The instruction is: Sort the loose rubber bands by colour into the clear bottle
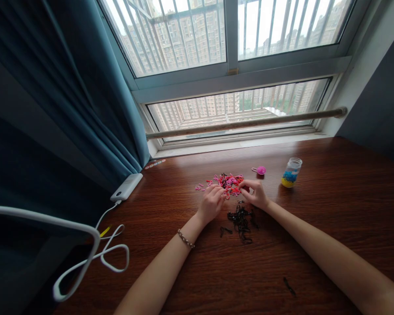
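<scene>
A mixed pile of small pink, red and black elastic hair ties (pixel 230 180) lies on the brown wooden table. At its near left edge is my left hand (pixel 212 202), fingers curled and fingertips down among the ties. My right hand (pixel 255 194) reaches in from the right, with thumb and forefinger brought together at the pile's edge. Whatever either hand pinches is too small to make out. Just below the hands sits a separate heap of black hair ties (pixel 241 221), with a few more lying to its left.
To the right stands a clear jar (pixel 291 173) with blue and yellow contents. A round pink object with a loop (pixel 261 170) lies behind my right hand. A single black tie (pixel 289 286) is near the front. At left are a white power bank (pixel 127 187) and its white cable (pixel 114 249).
</scene>
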Action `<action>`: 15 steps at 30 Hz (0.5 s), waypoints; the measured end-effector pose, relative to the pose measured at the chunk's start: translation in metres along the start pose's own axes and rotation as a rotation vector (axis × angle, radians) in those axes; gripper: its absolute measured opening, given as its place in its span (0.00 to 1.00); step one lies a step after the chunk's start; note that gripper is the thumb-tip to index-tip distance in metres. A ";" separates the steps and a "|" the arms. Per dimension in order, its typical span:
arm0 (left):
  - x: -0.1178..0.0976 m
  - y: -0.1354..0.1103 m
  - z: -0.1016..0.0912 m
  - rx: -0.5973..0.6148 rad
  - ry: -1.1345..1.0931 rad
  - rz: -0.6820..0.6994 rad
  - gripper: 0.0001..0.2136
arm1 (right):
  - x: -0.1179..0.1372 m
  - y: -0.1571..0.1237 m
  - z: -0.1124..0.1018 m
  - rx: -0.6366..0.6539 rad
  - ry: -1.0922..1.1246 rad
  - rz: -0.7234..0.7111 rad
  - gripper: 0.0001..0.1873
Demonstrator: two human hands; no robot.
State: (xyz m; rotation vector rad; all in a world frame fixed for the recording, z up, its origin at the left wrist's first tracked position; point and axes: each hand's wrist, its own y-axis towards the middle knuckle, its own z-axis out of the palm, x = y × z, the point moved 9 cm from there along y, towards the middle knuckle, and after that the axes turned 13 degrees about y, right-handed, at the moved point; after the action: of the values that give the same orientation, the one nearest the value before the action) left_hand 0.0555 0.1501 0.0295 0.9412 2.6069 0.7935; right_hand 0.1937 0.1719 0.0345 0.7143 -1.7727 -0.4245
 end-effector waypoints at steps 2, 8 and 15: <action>0.022 0.000 0.008 0.017 0.010 -0.128 0.12 | 0.006 -0.002 0.013 0.130 0.056 0.026 0.13; 0.036 -0.004 0.037 0.221 0.015 -0.212 0.15 | -0.008 -0.004 0.014 0.132 0.118 0.126 0.21; 0.030 -0.005 0.042 0.314 0.052 -0.195 0.16 | -0.026 0.003 -0.002 -0.013 -0.169 0.028 0.15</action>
State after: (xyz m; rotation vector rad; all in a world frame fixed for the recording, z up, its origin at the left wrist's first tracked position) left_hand 0.0473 0.1832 -0.0094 0.7303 2.8680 0.3713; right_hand 0.1995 0.1913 0.0181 0.6599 -1.9346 -0.4893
